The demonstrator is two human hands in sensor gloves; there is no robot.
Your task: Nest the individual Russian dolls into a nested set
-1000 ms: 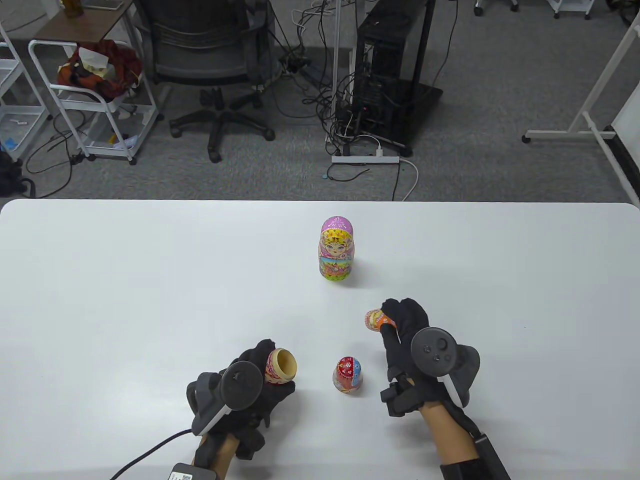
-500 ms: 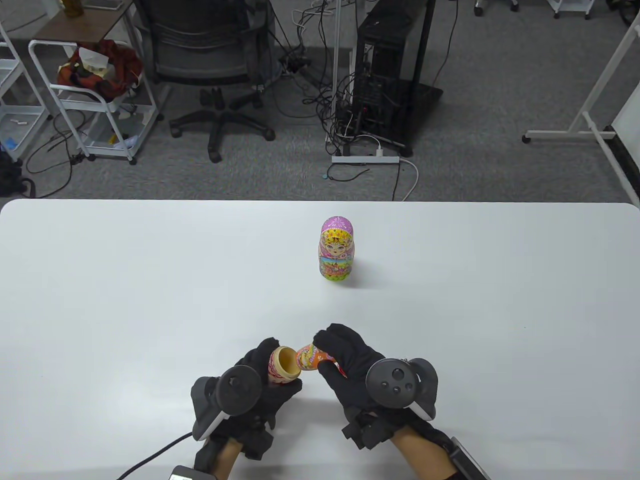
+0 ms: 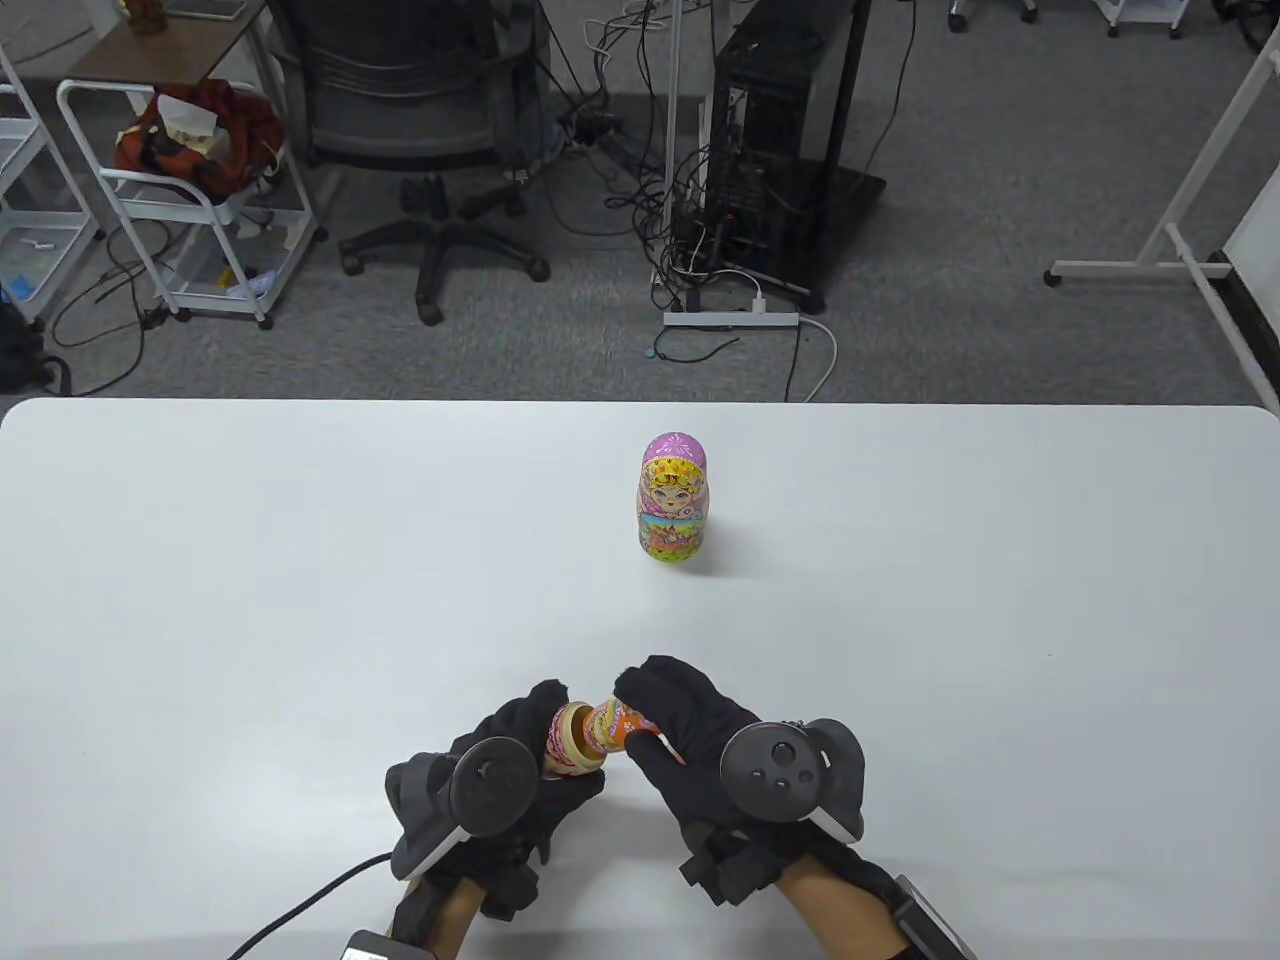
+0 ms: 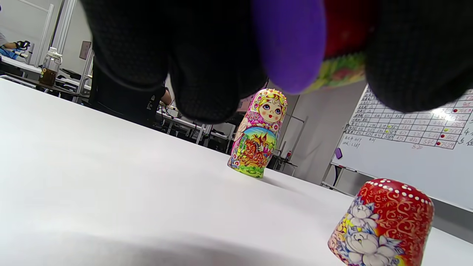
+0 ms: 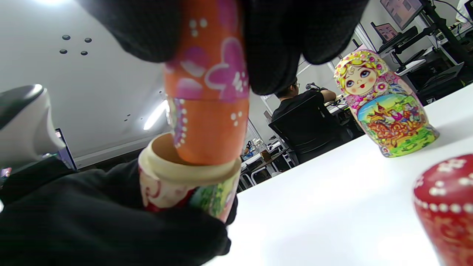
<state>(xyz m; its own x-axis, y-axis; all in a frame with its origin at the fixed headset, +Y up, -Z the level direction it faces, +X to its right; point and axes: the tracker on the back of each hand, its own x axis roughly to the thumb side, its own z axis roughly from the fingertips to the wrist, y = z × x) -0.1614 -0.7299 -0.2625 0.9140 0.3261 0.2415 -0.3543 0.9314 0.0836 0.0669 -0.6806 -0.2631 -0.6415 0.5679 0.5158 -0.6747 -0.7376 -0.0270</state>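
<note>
a: left first?
b: left hand (image 3: 500, 790) low at the near edge of the bench (image 3: 250, 600), wrapped around the hollow doll half (image 3: 566, 742). mouth of the half turned to the right and a little away, long axis roughly level across the bench. held off the surface.

a: and beside it?
b: orange doll (image 3: 618, 725), gripped by the right hand (image 3: 700, 750) with fingers (image 5: 281, 44) closed over its upper part. long axis in line with the half, base end pointing left. in the right wrist view, base already inside the pale rim (image 5: 192, 171), most of the body outside.

a: further right?
b: red doll top (image 4: 382, 221), hidden under the right hand from above, seen only from the wrists. standing dome up, wide edge down on the bench, just beside the hands.

a: anything farther off?
b: tall pink doll (image 3: 673, 497), upright near mid bench, face toward the hands, well apart from them.

a: room?
b: broad bare white surface left, right and beyond the hands. hands close to the near edge, wrists crossing it.
</note>
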